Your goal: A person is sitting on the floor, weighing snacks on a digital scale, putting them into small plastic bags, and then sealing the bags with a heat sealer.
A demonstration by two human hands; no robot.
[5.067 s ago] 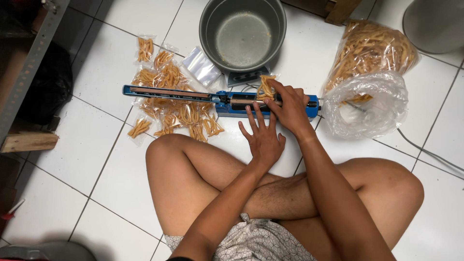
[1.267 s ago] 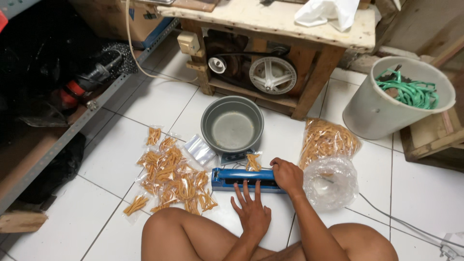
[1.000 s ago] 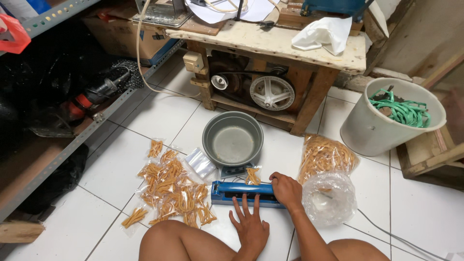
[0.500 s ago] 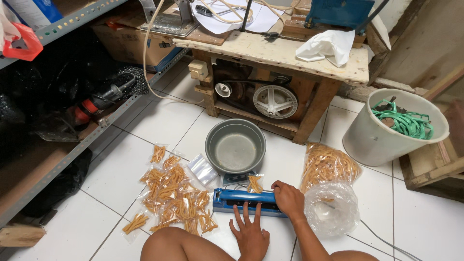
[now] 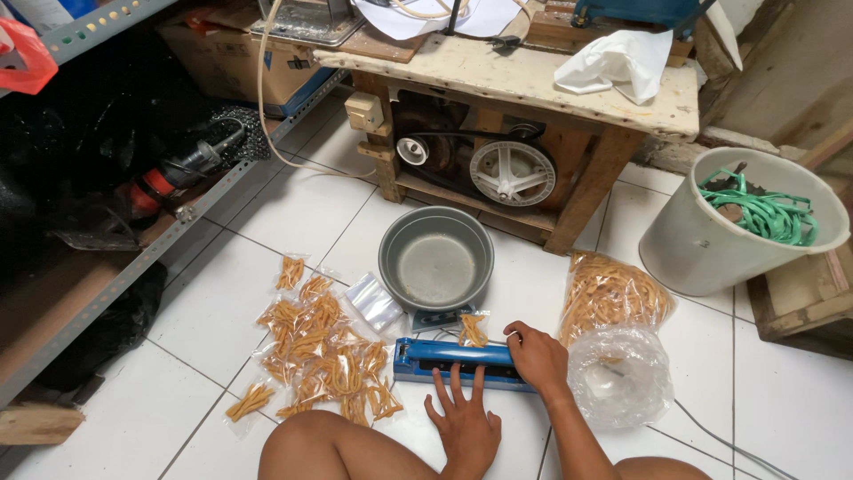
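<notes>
A blue bar-shaped heat sealer [image 5: 444, 357] lies on the white tiled floor in front of my knees. My right hand [image 5: 536, 356] is closed over its right end and presses down. A small clear packet of orange snack sticks [image 5: 472, 330] sticks out of the sealer's far side. My left hand [image 5: 464, 427] lies flat with fingers spread, its fingertips touching the sealer's near edge. To the left is a pile of several filled packets [image 5: 324, 360], with a stack of empty clear bags [image 5: 373, 302] beside it.
A grey metal pot [image 5: 435, 265] stands behind the sealer. A big open bag of snack sticks [image 5: 613, 298] lies to the right. Further back are a white bucket with green rope [image 5: 742, 218], a wooden table with a belt wheel [image 5: 511, 173], and a metal shelf [image 5: 160, 227] on the left.
The view has tilted up from the floor and now takes in the table, bucket and shelf. Both hands have kept their places at the sealer.
</notes>
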